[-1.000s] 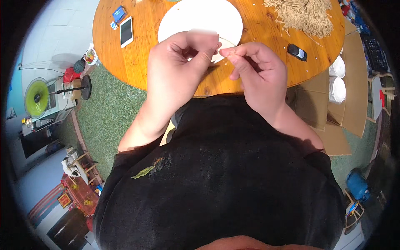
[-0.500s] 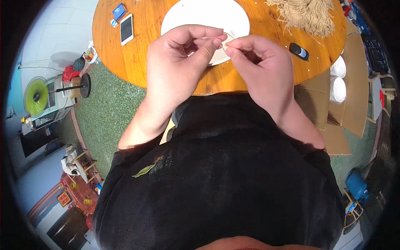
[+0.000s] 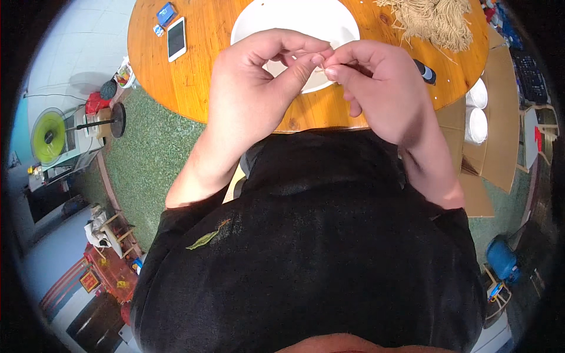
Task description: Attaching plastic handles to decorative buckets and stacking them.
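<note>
My left hand and my right hand meet fingertip to fingertip over the near part of a white round dish. Both are pinched closed on a thin beige string; only a short bit of it shows between the fingers. The rest of the string is hidden by the fingertips. A heap of similar beige strings lies at the far right of the round wooden table.
A white phone and a small blue box lie on the table's left. A small black object is partly behind my right hand. An open cardboard box with white rolls stands right; a green fan stands left.
My right hand has moved up and closer against my left fingertips, and now partly covers the black object. The small string loop seen above the fingers earlier no longer shows.
</note>
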Tool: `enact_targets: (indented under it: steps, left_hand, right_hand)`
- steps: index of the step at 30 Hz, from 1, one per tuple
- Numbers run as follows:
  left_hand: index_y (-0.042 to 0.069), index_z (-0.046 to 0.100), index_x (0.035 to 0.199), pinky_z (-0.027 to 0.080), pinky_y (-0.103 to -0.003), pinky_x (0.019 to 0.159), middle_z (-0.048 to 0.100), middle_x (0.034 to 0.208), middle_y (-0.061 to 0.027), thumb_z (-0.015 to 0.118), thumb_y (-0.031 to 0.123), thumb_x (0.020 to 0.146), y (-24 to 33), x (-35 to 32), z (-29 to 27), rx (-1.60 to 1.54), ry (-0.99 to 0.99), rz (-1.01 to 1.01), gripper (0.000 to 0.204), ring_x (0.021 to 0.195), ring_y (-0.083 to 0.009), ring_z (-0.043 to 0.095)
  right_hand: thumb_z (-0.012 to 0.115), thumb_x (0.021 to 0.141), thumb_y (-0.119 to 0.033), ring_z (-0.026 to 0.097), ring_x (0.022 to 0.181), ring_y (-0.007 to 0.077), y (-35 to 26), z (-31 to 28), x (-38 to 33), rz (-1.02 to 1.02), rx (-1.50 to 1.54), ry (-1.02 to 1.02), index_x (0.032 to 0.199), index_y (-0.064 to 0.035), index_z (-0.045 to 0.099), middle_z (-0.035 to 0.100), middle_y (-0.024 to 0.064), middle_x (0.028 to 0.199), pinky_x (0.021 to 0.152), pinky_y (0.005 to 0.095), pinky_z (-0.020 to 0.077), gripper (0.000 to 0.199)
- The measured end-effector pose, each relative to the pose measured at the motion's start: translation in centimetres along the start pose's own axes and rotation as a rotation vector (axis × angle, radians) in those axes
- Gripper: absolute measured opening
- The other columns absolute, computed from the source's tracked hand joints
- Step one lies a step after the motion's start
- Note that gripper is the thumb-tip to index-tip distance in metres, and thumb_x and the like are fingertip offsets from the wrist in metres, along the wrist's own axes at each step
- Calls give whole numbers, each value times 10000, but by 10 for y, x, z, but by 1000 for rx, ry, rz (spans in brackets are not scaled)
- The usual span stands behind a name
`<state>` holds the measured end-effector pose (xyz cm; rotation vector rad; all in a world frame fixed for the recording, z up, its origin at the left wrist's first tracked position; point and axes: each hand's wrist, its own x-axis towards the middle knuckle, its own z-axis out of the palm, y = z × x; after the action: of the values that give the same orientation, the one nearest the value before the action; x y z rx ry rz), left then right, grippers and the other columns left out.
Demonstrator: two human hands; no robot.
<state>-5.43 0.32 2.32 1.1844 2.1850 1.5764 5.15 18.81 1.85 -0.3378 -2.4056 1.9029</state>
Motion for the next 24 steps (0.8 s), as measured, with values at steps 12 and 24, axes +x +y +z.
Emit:
enact_targets:
  steps: [12,24]
  left_hand:
    - [-26,749,1219,591,-286,943,800,1119,-78,799,-34,958,3,8,7,-81,-73,76,266,1003,-134,749]
    - [52,743,1262,617,-293,850,823,999,-41,833,-14,912,11,1,29,141,-95,-20,368,918,-133,776]
  right_hand:
    - [650,1056,-35,616,698,73,-4,-9,-7,57,53,-59,1094,37,708,677,12,869,647,246,530,100]
    - [609,1086,-15,680,813,120,21,-6,-29,-45,293,45,1130,27,694,699,54,942,754,278,611,104]
